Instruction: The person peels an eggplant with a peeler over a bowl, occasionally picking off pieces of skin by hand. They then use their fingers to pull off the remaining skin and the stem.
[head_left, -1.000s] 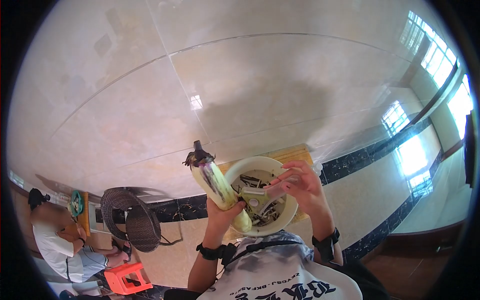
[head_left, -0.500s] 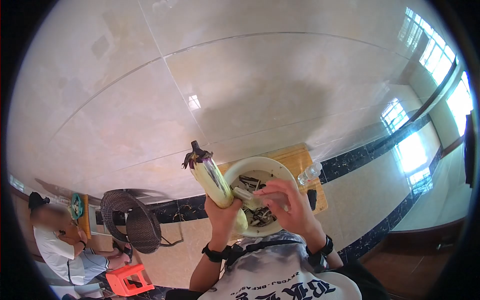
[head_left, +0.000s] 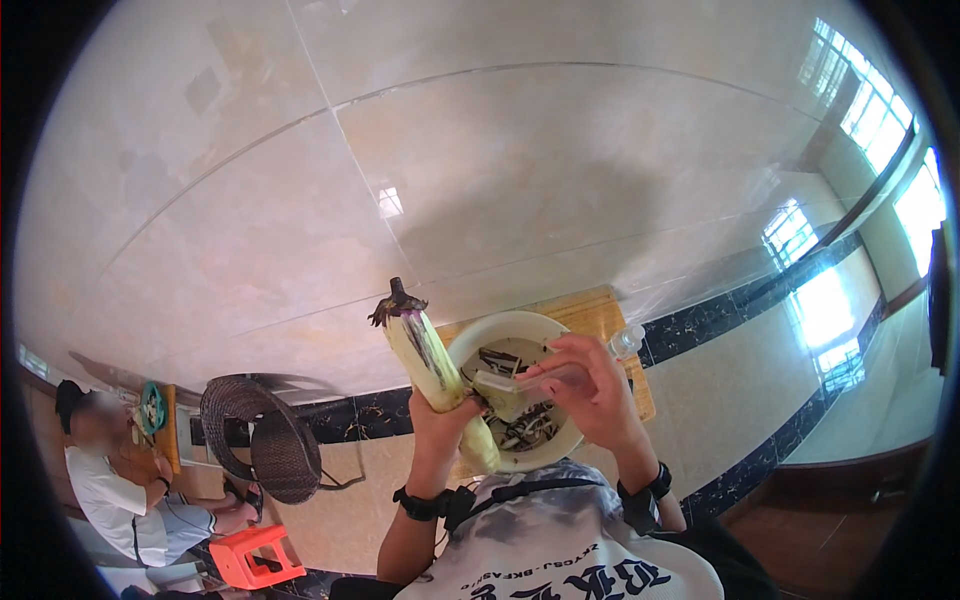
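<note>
My left hand (head_left: 437, 430) is wrapped around the middle of a long eggplant (head_left: 425, 362), which tilts with its dark stem cap up and to the left. Most of its skin is off, showing pale flesh. Dark purple streaks remain near the cap, and the lower end (head_left: 479, 445) sticks out below my fist. Closed around a translucent handle, my right hand (head_left: 597, 395) holds a peeler (head_left: 502, 384) over the basin, its head just right of the eggplant. Below both hands, a white basin (head_left: 572, 440) contains many dark peel strips (head_left: 527, 430).
The basin stands on a wooden table (head_left: 592, 312) against the tiled wall. A clear bottle (head_left: 627, 342) is on its right side. To the left are a wicker chair (head_left: 285, 455), a red stool (head_left: 256, 558) and a seated person (head_left: 120, 490) beside a green basin (head_left: 153, 410).
My right hand has moved a little right with the peeler, whose head sits farther from the eggplant. The eggplant has shifted slightly right in my left hand. The seated person's arm has moved.
</note>
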